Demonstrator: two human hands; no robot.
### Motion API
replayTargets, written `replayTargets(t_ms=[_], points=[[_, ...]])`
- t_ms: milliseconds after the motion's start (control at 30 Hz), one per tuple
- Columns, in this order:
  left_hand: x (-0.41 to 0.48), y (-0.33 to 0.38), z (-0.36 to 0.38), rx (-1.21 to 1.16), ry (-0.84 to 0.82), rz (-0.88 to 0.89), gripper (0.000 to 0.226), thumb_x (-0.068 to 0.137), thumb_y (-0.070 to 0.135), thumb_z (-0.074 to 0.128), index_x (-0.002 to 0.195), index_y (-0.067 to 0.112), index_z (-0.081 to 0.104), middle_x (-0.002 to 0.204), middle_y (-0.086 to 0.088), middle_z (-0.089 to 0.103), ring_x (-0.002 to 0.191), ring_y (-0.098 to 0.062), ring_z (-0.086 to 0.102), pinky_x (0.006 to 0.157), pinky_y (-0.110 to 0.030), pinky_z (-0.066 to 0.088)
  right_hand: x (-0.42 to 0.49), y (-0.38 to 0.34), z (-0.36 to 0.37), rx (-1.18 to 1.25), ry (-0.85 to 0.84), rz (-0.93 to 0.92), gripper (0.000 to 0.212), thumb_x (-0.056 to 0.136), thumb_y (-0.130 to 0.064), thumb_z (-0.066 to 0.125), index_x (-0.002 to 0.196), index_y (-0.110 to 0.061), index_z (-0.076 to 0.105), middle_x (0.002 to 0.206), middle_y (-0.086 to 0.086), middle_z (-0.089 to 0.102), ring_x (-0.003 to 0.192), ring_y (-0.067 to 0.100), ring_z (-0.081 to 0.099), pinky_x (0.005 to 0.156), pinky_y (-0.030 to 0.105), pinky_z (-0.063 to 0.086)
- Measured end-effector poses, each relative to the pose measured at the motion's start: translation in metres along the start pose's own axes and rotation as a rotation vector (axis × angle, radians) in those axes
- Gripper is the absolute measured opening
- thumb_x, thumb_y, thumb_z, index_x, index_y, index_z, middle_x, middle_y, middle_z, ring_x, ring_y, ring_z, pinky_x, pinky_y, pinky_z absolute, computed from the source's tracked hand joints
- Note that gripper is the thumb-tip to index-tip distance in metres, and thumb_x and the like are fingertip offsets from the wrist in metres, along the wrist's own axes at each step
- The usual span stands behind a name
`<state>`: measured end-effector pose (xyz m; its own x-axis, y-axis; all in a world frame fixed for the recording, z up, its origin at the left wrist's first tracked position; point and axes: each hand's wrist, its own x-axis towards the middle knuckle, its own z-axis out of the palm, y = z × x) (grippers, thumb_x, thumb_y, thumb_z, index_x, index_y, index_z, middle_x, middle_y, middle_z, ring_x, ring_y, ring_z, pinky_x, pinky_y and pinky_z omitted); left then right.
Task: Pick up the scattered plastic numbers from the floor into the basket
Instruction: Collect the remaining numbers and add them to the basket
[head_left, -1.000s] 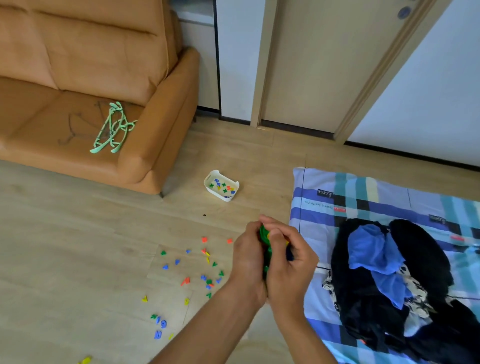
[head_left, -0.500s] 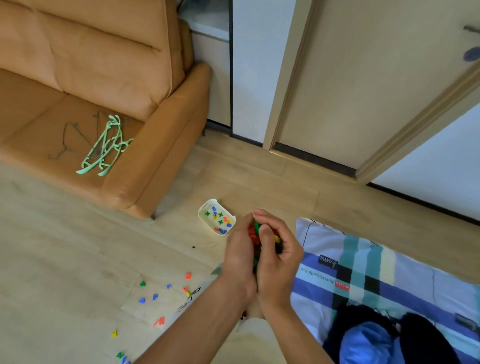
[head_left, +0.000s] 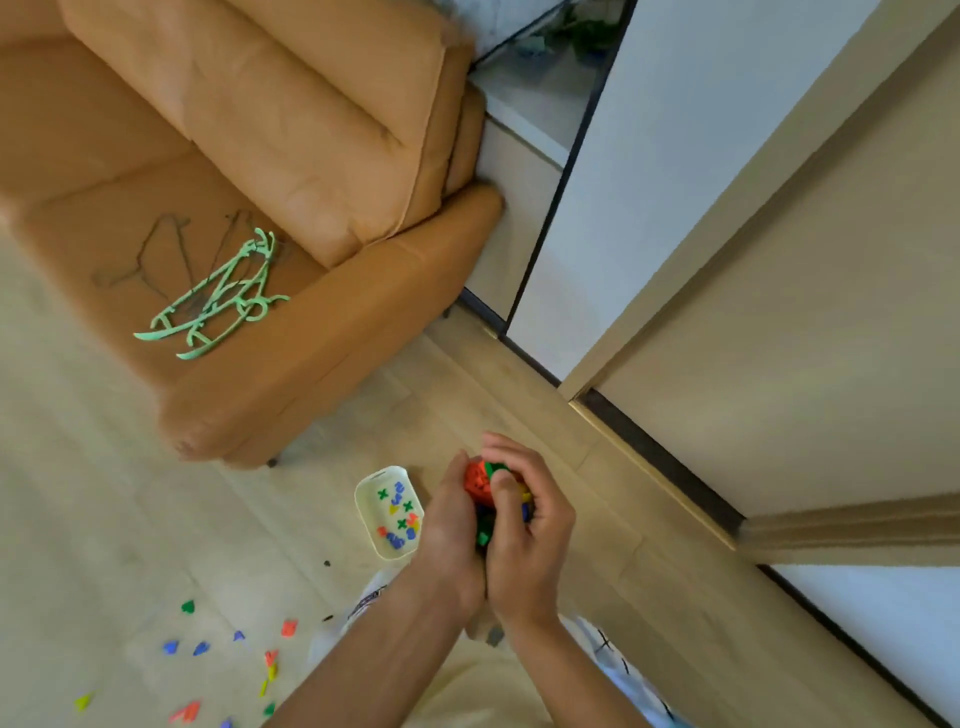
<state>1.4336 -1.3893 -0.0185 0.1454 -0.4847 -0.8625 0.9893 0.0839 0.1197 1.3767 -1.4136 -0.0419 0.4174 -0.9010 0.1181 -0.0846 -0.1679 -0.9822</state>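
The left hand (head_left: 451, 525) and right hand (head_left: 527, 540) press together at the wrists. Their curled fingers cup a clump of plastic numbers (head_left: 477, 480) between them.

Three green crosses (head_left: 383, 493) can be made out inside the white basket (head_left: 387, 474), just left of the fingers (head_left: 458, 470) of the left hand (head_left: 449, 525). A blue piece (head_left: 399, 488) shaped like a 2 is seen between the two upper crosses. The other blue, red and yellow shapes in the basket are too blurred to be read.

No figure can be read on the plastic pieces (head_left: 479, 483), red, green and blue, that are gripped between the left hand and the right hand (head_left: 524, 525). The scattered pieces (head_left: 200, 648) on the floor, below and left of the fingers, are too blurred to be read. Dark lettering (head_left: 371, 597) is printed on white cloth (head_left: 363, 616) below the left wrist, but it cannot be read.
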Motion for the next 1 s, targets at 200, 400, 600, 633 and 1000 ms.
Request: replayTargets(t_ms=[200, 400, 600, 633, 1000], points=[[0.044, 0.042, 0.021, -0.498, 0.054, 0.066, 0.039, 0.097, 0.040, 0.049, 0.102, 0.005, 0.064, 0.090, -0.013, 0.064, 0.095, -0.027, 0.062, 0.101, -0.036, 0.045, 0.072, 0.025, 0.036, 0.002, -0.409, 0.056, 0.028, 0.088, -0.004, 0.050, 0.098, -0.013, 0.075, 0.105, -0.009, 0.075, 0.105, 0.014, 0.069, 0.087, 0.022, 0.053], [0.132, 0.077, 0.002, -0.852, 0.079, 0.260, 0.041, 0.101, 0.041, 0.037, 0.115, 0.009, 0.058, 0.094, -0.011, 0.063, 0.097, -0.024, 0.061, 0.101, -0.032, 0.044, 0.124, 0.108, 0.093, -0.025, -0.765, 0.127, 0.026, 0.089, -0.006, 0.048, 0.092, -0.005, 0.074, 0.103, -0.001, 0.076, 0.103, 0.017, 0.070, 0.091, 0.036, 0.055], [0.257, 0.077, -0.069, -1.041, 0.208, 0.377, 0.035, 0.101, 0.036, 0.038, 0.111, 0.008, 0.057, 0.091, -0.010, 0.063, 0.090, -0.022, 0.062, 0.088, -0.030, 0.049, 0.119, 0.231, 0.142, -0.048, -0.984, 0.287, 0.026, 0.088, -0.009, 0.050, 0.085, -0.009, 0.076, 0.098, 0.000, 0.078, 0.100, 0.016, 0.072, 0.088, 0.037, 0.056], [0.280, 0.075, -0.082, -1.051, 0.242, 0.378, 0.034, 0.101, 0.035, 0.038, 0.110, 0.008, 0.058, 0.092, -0.010, 0.063, 0.091, -0.023, 0.061, 0.089, -0.031, 0.049, 0.116, 0.257, 0.148, -0.065, -1.001, 0.310, 0.027, 0.087, -0.011, 0.050, 0.087, -0.008, 0.077, 0.098, 0.000, 0.078, 0.100, 0.016, 0.071, 0.088, 0.037, 0.056], [0.559, 0.037, -0.256, -1.035, 0.433, 0.323, 0.034, 0.100, 0.017, 0.031, 0.084, 0.004, 0.058, 0.082, -0.011, 0.060, 0.074, -0.021, 0.060, 0.074, -0.029, 0.050, 0.065, 0.576, 0.201, -0.258, -1.029, 0.483, 0.030, 0.089, -0.005, 0.047, 0.091, -0.004, 0.077, 0.098, 0.004, 0.077, 0.098, 0.017, 0.072, 0.089, 0.041, 0.059]])
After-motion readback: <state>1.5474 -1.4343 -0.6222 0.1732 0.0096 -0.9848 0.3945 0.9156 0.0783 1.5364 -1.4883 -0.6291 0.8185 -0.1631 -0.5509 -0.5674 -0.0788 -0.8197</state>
